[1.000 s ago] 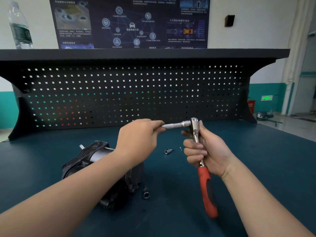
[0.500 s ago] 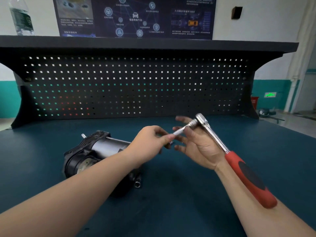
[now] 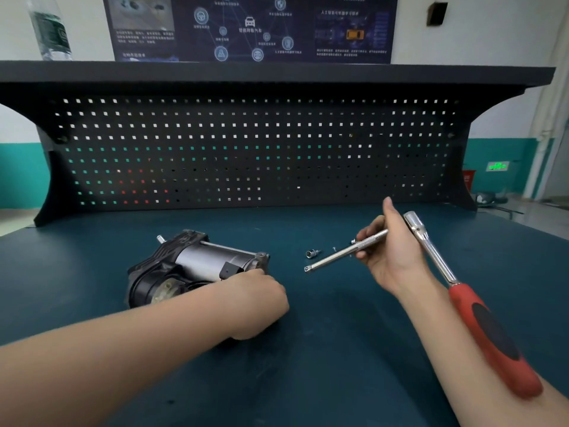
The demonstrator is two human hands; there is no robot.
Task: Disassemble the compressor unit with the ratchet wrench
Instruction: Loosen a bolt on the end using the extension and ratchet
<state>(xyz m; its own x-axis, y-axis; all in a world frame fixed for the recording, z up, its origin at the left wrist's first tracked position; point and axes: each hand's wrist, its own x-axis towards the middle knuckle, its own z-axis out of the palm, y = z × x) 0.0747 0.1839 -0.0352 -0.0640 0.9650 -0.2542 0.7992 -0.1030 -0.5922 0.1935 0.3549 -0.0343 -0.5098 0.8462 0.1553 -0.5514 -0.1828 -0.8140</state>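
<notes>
The compressor unit (image 3: 191,269), black housing with a grey metal cylinder, lies on its side left of centre on the dark teal bench (image 3: 323,349). My left hand (image 3: 258,303) rests at its near right end, fingers curled down against the bench; what they hold is hidden. My right hand (image 3: 391,260) is raised to the right and grips both the ratchet wrench (image 3: 437,260), whose red handle runs back along my forearm, and a silver extension bar (image 3: 345,252) that points left. The bar is separate from the ratchet head.
A small silver socket (image 3: 312,253) and a tiny screw (image 3: 334,249) lie on the bench just beyond the extension bar's tip. A black pegboard (image 3: 246,149) with a shelf closes the back; a water bottle (image 3: 50,29) stands on the shelf at the left.
The extension bar came off the ratchet head and now sits in my right hand. My left hand let go of it and dropped to the bench beside the compressor.
</notes>
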